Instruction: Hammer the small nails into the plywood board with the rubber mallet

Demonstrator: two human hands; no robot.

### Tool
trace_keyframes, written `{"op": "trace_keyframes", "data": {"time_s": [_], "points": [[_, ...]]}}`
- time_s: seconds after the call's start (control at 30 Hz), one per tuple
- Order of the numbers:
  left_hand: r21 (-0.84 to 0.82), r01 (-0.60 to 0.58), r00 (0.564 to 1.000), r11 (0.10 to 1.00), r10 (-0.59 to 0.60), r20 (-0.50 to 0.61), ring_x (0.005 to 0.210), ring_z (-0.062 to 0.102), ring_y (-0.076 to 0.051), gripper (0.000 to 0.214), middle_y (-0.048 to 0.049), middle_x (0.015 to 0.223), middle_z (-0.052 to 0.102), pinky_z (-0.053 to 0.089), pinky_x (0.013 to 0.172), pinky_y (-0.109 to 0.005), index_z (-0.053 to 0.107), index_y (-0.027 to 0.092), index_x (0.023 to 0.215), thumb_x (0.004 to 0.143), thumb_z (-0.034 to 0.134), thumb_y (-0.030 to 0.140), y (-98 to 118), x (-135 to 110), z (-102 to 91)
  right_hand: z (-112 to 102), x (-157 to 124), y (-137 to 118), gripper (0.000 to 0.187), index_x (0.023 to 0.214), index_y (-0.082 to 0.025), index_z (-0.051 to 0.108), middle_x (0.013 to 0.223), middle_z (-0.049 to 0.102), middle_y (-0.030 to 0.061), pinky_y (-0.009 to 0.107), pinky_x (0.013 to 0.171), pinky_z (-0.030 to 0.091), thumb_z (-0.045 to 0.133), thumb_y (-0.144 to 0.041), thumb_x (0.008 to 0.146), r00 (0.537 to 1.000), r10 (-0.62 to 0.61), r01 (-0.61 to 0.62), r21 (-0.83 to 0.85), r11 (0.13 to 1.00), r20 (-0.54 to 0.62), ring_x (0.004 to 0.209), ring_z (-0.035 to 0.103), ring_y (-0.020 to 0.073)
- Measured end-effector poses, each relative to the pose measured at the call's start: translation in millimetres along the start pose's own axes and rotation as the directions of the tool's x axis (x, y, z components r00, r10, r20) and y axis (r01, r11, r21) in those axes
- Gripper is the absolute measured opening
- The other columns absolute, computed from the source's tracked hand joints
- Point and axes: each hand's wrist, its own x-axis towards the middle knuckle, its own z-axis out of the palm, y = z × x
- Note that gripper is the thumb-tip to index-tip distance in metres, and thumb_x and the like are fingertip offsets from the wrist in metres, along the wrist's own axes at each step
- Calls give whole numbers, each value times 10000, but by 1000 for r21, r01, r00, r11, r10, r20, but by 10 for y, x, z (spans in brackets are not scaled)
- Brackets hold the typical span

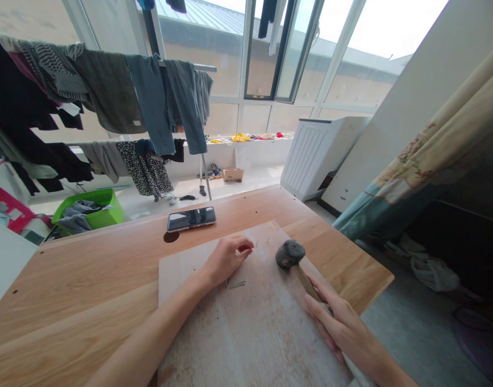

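Note:
My right hand point(331, 317) grips the wooden handle of a mallet point(290, 253) with a thick dark head, held over the right side of a worn, pale board point(246, 333). My left hand point(229, 258) is over the upper part of the board, its fingers curled with the tips together. A thin nail point(256, 243) shows right by those fingertips; whether they touch it I cannot make out. Farther right, another thin nail point(268, 240) sticks up from the board. Loose nails point(237, 284) lie below my left hand, partly hidden by the wrist.
The board lies on a wooden table point(89, 285), with a phone point(191, 218) and a dark round hole behind it. Beyond are a laundry rack point(186, 65), a green basket point(109, 207) and a white ribbed cabinet point(306, 156). A curtain point(407, 156) hangs on the right.

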Motion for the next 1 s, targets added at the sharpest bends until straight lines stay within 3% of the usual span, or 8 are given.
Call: {"op": "trace_keyframes", "data": {"time_s": [0.1,0.27,0.53,0.77,0.9,1.0], "points": [[16,-36,999,999,37,-16,778,672,-161,77,-45,880,745,532,771,-265,731,164,871,861,677,111,2,20,11,-2,2,-3,699,1569,-187,429,398,500,-84,263,400,451,454,-576,988,1000,-5,5,-7,1000,-12,316,524,169],[-7,17,993,1000,-18,-119,744,674,-153,87,-23,838,749,539,755,-260,722,169,880,859,659,112,-76,31,-10,-3,4,11,720,1568,-184,436,405,507,-79,267,405,460,465,-594,976,1000,6,-6,-10,1000,-15,327,526,170],[30,81,995,996,-79,-66,745,686,-157,136,-31,862,759,545,753,-263,713,180,945,865,627,111,-77,-9,-1,49,-14,-37,720,1581,-179,398,422,487,-81,245,360,395,454,-579,984,1000,-1,1,11,1000,-14,327,476,156],[-26,133,989,991,-134,-59,770,710,-164,194,-38,878,757,563,772,-275,682,172,1044,858,649,127,-92,-3,2,131,88,-433,745,1560,-88,369,460,396,-124,204,343,331,447,-545,977,994,-103,99,80,992,39,338,364,106],[-51,144,987,988,-147,-60,781,717,-168,198,-34,879,758,571,790,-284,679,174,1056,862,655,141,-120,6,25,208,169,-669,677,1526,-108,432,433,408,-125,187,339,326,448,-506,978,988,-147,145,51,988,52,324,375,98],[-58,149,986,987,-152,-65,759,711,-162,229,-21,867,757,573,778,-280,682,180,1078,855,656,131,-111,13,33,290,228,-697,644,1534,-136,426,435,417,-125,175,323,321,449,-482,991,982,-173,167,88,982,70,315,384,96]]}}
